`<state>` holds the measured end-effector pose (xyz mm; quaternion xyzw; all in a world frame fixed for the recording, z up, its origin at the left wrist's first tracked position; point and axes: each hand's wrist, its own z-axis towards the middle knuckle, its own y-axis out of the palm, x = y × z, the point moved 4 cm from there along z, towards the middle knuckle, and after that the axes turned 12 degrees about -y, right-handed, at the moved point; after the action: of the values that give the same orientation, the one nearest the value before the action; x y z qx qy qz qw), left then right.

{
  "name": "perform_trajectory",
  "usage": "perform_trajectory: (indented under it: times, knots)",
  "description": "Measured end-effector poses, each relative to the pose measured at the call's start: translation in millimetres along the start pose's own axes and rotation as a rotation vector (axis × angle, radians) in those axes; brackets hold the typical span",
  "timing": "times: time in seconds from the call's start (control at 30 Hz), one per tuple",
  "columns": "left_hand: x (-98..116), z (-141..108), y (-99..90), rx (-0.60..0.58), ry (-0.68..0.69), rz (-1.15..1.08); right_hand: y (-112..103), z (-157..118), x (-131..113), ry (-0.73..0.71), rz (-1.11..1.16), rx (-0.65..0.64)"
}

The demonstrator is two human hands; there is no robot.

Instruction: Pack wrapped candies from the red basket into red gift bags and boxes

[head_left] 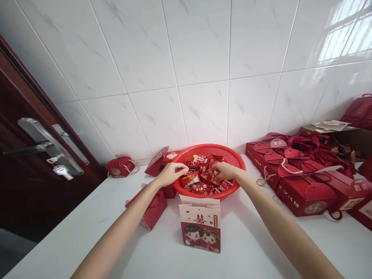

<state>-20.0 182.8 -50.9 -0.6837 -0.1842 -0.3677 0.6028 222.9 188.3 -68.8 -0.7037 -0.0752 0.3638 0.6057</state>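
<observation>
A red plastic colander (241, 164) holds many red and gold wrapped candies (200, 189). Over its left side reaches my left hand (171, 173), thumb and index finger slightly apart, nothing seen between them. My right hand (225, 170) dips into the right part of the pile with curled fingers. Its fingertips are partly hidden among the wrappers, beside a gold-wrapped piece (216, 176); what they hold cannot be made out. In front of the colander, between my forearms, stands a red and cream paper gift bag (200, 228) with two cartoon figures, its top open.
Behind my left forearm are red gift boxes (154, 211), one leaning box (157, 162), and a small roped box (119, 167) near the wall. More red boxes (305, 193) and dark red ribbons (314, 149) crowd the right. A door with keys (61, 168) is at left.
</observation>
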Motion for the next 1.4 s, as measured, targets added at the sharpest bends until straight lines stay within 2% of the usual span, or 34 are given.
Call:
perform_trajectory:
  times: [0.1,0.2,0.3,0.4,0.63,0.83,0.97,1.07,1.27,1.4]
  knots:
    - [7,29,11.4,-0.166,-0.077,0.135,0,-1,3,0.03,-0.037,0.021]
    - [31,51,39.9,-0.291,0.008,0.341,-3,-4,6,0.045,-0.066,0.084]
    - [48,64,67.9,-0.342,0.045,0.525,-6,-9,7,0.074,-0.078,0.154]
    - [48,68,79.1,-0.329,0.016,0.59,-11,-13,9,0.134,-0.075,0.256]
    - [36,60,65.3,-0.218,-0.065,0.593,-23,-18,17,0.319,-0.039,0.556]
    - [47,59,60.7,-0.055,-0.004,0.562,-21,-21,20,0.332,0.03,0.601]
    - [53,59,60.4,0.004,0.115,0.391,-20,-19,18,0.26,0.087,0.597]
    - [54,59,60.0,0.001,0.186,0.24,-22,-16,12,0.138,0.153,0.597]
    - [56,58,58.9,0.013,0.231,0.109,-24,-14,6,-0.08,0.362,0.611]
    - [53,60,58.3,0.026,0.189,0.129,-25,-15,13,-0.088,0.456,0.695]
